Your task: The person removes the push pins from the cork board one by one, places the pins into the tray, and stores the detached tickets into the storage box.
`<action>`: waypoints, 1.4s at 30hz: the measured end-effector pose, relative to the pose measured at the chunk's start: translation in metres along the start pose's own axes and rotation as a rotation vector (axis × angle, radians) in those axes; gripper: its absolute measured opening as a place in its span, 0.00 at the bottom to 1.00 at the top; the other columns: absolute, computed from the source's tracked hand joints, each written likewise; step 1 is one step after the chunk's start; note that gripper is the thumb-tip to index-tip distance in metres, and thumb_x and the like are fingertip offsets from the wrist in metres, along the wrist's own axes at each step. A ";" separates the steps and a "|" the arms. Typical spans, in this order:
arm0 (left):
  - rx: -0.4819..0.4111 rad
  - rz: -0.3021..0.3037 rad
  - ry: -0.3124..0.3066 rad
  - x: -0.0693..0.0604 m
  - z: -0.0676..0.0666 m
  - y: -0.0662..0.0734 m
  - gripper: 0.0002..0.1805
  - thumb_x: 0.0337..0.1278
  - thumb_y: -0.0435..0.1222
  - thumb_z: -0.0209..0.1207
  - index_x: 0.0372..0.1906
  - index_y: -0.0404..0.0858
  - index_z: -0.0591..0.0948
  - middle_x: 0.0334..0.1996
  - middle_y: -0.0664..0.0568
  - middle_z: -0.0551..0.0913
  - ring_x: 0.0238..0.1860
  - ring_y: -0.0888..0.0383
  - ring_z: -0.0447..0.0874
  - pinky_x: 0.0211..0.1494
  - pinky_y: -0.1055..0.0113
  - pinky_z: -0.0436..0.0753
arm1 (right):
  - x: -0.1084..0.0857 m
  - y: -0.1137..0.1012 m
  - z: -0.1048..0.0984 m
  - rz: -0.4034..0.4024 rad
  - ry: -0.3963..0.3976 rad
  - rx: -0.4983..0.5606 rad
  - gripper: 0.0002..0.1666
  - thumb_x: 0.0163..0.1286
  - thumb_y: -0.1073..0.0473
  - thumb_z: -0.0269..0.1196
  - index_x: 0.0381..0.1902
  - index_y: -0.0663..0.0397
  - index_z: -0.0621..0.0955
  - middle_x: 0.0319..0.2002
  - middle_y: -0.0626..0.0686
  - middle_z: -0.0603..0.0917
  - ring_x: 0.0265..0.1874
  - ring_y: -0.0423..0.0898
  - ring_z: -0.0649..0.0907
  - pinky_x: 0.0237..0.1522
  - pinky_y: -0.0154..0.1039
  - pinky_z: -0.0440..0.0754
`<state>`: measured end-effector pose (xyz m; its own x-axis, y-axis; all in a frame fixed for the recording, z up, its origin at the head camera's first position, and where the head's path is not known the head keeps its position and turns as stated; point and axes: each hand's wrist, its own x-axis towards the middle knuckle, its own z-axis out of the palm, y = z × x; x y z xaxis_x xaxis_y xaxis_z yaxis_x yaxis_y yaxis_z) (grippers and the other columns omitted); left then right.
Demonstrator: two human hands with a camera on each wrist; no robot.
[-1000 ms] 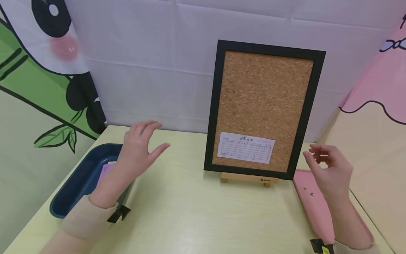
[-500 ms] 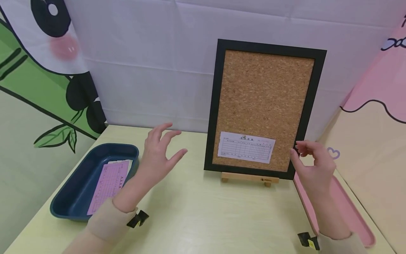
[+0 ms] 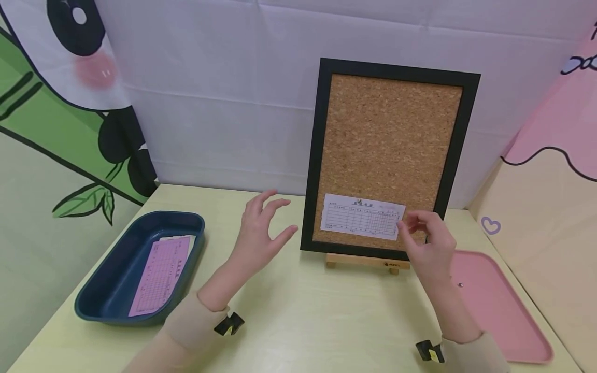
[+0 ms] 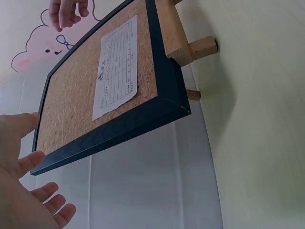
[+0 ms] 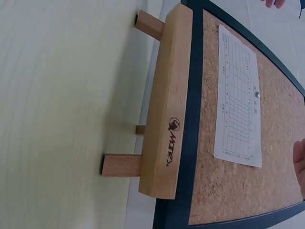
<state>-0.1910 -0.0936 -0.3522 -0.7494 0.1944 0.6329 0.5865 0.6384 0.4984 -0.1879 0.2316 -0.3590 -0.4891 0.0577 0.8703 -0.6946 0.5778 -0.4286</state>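
Observation:
A corkboard [image 3: 387,140] in a black frame leans on a small wooden stand [image 3: 368,260]. One white printed form [image 3: 361,216] lies flat on its lower part, a pin [image 3: 359,201] at the form's top edge. My left hand [image 3: 255,239] hovers left of the frame, fingers spread and gently bent, holding nothing. In front of the board's lower right, my right hand [image 3: 430,247] has its fingers loosely bent, the thumb near the form's right edge; nothing shows between them, and contact cannot be told. In the left wrist view the left hand [image 4: 24,176] is beside the frame's edge.
A dark blue tray [image 3: 112,269] on the left holds pink printed slips [image 3: 160,274]. On the right lies a pink tray [image 3: 503,311] with a small pin [image 3: 460,285]. A white cloth backdrop [image 3: 219,103] stands behind the table.
Both hands have moved inward: the left from over the blue tray toward the board, the right from over the pink tray to the form's right edge. The board and form have stayed put.

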 end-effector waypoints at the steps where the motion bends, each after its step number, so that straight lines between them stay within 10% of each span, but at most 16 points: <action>1: -0.006 -0.007 -0.003 0.000 0.003 0.000 0.26 0.52 0.43 0.66 0.56 0.43 0.74 0.65 0.46 0.63 0.65 0.46 0.58 0.63 0.45 0.61 | -0.001 0.000 0.003 0.003 -0.006 0.005 0.16 0.45 0.83 0.67 0.35 0.74 0.78 0.31 0.62 0.80 0.29 0.40 0.77 0.36 0.23 0.76; 30: -0.115 -0.176 -0.058 0.022 0.077 0.003 0.32 0.53 0.43 0.66 0.64 0.47 0.67 0.71 0.43 0.53 0.69 0.44 0.53 0.65 0.40 0.58 | -0.005 0.020 0.067 0.017 -0.120 -0.063 0.14 0.56 0.68 0.68 0.42 0.61 0.81 0.35 0.55 0.84 0.31 0.48 0.84 0.34 0.42 0.82; 42: -0.087 -0.143 -0.051 0.033 0.090 0.002 0.32 0.54 0.44 0.65 0.63 0.48 0.68 0.71 0.41 0.52 0.69 0.44 0.53 0.64 0.40 0.58 | -0.001 0.020 0.076 0.049 -0.140 -0.148 0.13 0.57 0.67 0.68 0.41 0.62 0.80 0.34 0.55 0.82 0.29 0.46 0.81 0.30 0.41 0.81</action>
<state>-0.2427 -0.0191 -0.3834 -0.8405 0.1451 0.5220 0.4955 0.5957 0.6322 -0.2417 0.1814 -0.3866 -0.5962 -0.0190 0.8026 -0.5882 0.6907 -0.4206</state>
